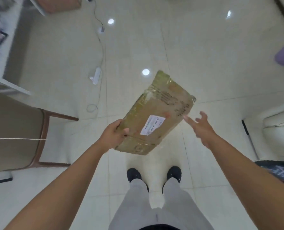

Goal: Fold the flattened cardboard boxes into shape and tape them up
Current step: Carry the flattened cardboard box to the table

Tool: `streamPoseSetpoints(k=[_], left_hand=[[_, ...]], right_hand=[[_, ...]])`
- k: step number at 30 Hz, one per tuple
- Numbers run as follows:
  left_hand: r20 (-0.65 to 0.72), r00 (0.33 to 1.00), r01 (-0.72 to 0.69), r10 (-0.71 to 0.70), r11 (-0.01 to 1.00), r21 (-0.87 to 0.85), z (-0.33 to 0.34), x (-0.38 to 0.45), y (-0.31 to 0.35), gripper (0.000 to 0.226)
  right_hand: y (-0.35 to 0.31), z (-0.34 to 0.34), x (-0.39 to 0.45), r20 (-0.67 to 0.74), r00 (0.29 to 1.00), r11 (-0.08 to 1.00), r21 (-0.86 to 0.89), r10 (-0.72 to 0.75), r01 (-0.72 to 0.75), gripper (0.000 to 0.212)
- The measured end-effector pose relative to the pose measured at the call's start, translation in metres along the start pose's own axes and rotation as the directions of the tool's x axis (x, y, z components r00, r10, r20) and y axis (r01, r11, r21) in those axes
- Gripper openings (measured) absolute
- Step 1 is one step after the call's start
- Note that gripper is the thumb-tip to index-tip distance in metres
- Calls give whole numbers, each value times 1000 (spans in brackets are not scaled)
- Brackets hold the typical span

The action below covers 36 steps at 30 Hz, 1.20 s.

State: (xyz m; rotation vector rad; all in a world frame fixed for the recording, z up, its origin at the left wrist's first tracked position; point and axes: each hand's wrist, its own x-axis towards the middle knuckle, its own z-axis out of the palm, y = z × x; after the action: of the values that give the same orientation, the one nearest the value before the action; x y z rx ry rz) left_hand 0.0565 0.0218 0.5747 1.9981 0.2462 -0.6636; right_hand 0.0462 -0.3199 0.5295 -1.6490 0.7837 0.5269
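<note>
A glossy white tiled floor (pixel 204 55) carries a power strip (pixel 95 75) and a chair (pixel 21 130). The left hand (pixel 112 135) grasps the flattened cardboard box (pixel 156 113) above the floor; the right hand (pixel 201 126) is released, fingers spread just beside it.

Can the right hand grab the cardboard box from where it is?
Probably yes. The right hand is open, its fingers spread right beside the box's near edge, with nothing between them. The left hand already grips the other corner, holding the box up.
</note>
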Motion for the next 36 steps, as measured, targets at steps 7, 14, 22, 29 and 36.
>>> streamPoseSetpoints(k=[7,14,22,29,36], left_hand=[[-22,1000,-12,4,917,-398,28,-21,29,27],[-312,950,-103,17,960,-261,60,-12,61,86],[-464,844,-202,268,961,188,78,-11,86,88],[-376,876,-190,301,934,304,68,15,95,68],[-308,913,-195,266,950,245,48,79,91,73]], right_hand=[[-17,37,-15,234,961,916,400,-147,42,60],[-50,23,-31,31,928,901,254,-371,352,54],[-62,17,-38,0,816,810,-119,-579,574,95],[-63,12,-19,133,759,645,-447,-637,620,96],[-94,31,27,61,791,694,-441,-609,569,93]])
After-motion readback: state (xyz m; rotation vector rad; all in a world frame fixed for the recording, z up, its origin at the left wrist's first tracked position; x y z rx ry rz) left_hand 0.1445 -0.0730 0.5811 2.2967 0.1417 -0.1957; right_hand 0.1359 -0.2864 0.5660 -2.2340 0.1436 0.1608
